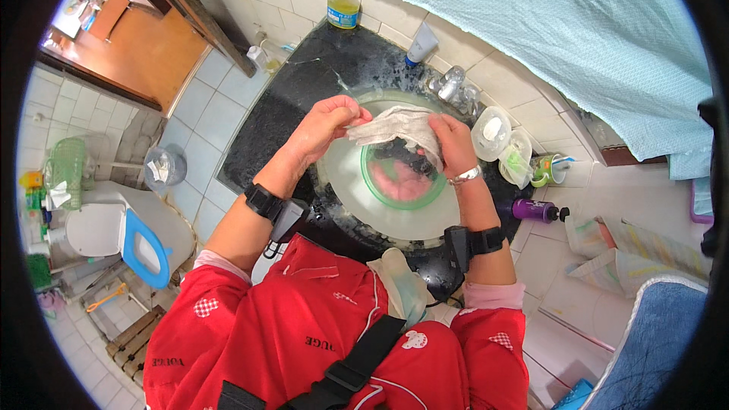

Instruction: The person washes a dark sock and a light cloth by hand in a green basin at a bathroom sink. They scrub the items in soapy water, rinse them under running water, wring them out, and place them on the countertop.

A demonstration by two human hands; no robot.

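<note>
A wet, light grey-beige cloth (401,122) is stretched between my two hands above the washbasin. My left hand (336,119) pinches its left end between thumb and fingers. At the cloth's right end, my right hand (454,142) grips it, a silver bracelet at the wrist. Below the cloth a green-rimmed basin (405,203) stands in the white washbasin (347,193); it holds pink and dark pieces, apparently fabric, in water. The cloth hides the back of this basin. Behind my right hand is the metal tap (451,82).
On the black counter (262,125) stand a yellow liquid bottle (343,5), a white tube (422,44), plastic containers (491,133) and a green cup (547,171). A purple bottle (535,210) lies to the right. A blue towel (558,23) hangs at the upper right.
</note>
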